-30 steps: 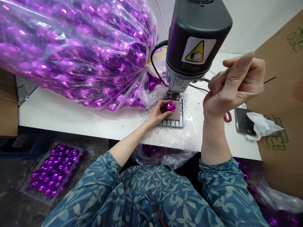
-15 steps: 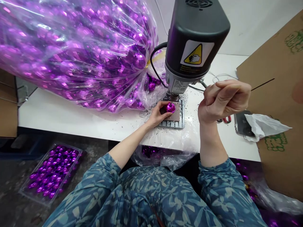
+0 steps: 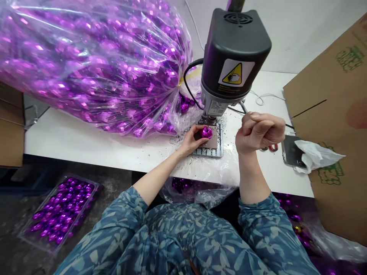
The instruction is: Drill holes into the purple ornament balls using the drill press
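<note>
My left hand [image 3: 192,139] grips a shiny purple ball [image 3: 206,132] and holds it on the small metal plate [image 3: 213,144] under the spindle of a grey bench drill [image 3: 233,61]. My right hand [image 3: 259,131] is closed in a fist round the drill's thin lever, to the right of the machine and low over the white table [image 3: 74,139]. Dark shavings lie scattered round the plate.
A big clear bag of purple balls [image 3: 94,61] fills the table's left half. A brown cardboard box [image 3: 332,126] stands at the right, with a phone [image 3: 289,151], a crumpled tissue [image 3: 314,154] and red-handled scissors [image 3: 272,147] beside it. A tray of purple balls [image 3: 59,212] lies on the floor at left.
My right hand has come down and to the left with the lever, from beside the drill head to just above the table. My left hand keeps the ball in place.
</note>
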{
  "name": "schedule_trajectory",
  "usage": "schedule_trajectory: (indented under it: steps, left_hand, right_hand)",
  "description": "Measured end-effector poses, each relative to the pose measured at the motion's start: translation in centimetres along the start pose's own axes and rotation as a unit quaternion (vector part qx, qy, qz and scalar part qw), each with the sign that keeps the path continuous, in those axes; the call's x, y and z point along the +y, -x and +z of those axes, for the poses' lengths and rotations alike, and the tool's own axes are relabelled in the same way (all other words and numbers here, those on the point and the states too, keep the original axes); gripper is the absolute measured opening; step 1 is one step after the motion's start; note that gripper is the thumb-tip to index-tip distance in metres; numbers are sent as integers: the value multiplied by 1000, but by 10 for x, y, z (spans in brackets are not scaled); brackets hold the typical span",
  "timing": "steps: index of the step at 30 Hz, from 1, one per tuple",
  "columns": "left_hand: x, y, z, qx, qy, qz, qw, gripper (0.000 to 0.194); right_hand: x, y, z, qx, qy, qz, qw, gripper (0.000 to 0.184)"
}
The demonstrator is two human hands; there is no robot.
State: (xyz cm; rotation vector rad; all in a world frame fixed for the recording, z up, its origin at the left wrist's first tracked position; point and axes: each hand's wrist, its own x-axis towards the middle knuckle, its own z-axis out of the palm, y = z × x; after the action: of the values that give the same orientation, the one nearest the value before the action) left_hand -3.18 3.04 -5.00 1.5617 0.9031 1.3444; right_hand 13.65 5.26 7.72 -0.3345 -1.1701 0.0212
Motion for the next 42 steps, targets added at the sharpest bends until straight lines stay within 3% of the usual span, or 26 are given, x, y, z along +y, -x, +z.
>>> schedule_trajectory:
  steps: [5, 8, 9, 12, 16, 18, 20, 23, 26, 28, 31, 34, 36, 38, 40, 42]
  left_hand:
    - [-2, -1, 0, 5, 2, -4, 1000, 57]
    - [-1, -1, 0, 7, 7, -22, 1000, 58]
    - [-1, -1, 0, 9, 9, -30, 999, 59]
    - [1, -2, 2, 15, 21, -46, 999, 59]
    - [10, 3, 7, 66, 5, -31, 997, 56]
    - [21, 19, 7, 90, -50, 18, 995, 48]
    - [35, 46, 5, 44, -113, 98, 988, 35]
    - [58, 101, -5, -144, -214, 196, 946, 26]
    - [68, 147, -18, -287, -301, 217, 883, 26]
    - [66, 156, -27, -311, -302, 230, 871, 27]
    - [55, 122, -40, -241, -260, 247, 902, 32]
    - [40, 38, -55, -84, -281, 184, 938, 25]
    - [30, -27, -63, -7, -347, 92, 933, 28]
    - [19, -83, -67, 34, -404, 3, 914, 27]
    - [9, -120, -67, 52, -428, -53, 901, 22]
    - [0, -139, -65, 42, -425, -60, 902, 15]
  right_hand:
    - [-12, -3, 7, -9, -5, 0, 1000, 28]
    - [-24, -25, 21, 5, -8, 15, 1000, 30]
    - [-27, -37, 28, 8, -2, 36, 999, 33]
    - [-30, -76, 50, 6, 34, 212, 977, 58]
    - [-26, -108, 70, -9, 35, 276, 960, 64]
    - [-25, -111, 73, -3, 27, 290, 957, 62]
    - [-25, -109, 72, 0, 15, 295, 956, 57]
    - [-23, -105, 70, 12, -1, 271, 963, 50]
    - [-18, -104, 70, 15, -3, 247, 969, 48]
    - [-17, -104, 70, 15, 1, 240, 971, 49]
    - [-16, -103, 69, 17, -8, 228, 973, 46]
    - [-17, -103, 68, 12, -9, 227, 974, 44]
    - [-17, -103, 67, 9, -2, 233, 972, 46]
    - [-17, -102, 67, 11, -3, 232, 973, 52]
    - [-16, -101, 67, 8, -11, 222, 975, 58]
    - [-16, -101, 66, 7, -13, 214, 977, 60]
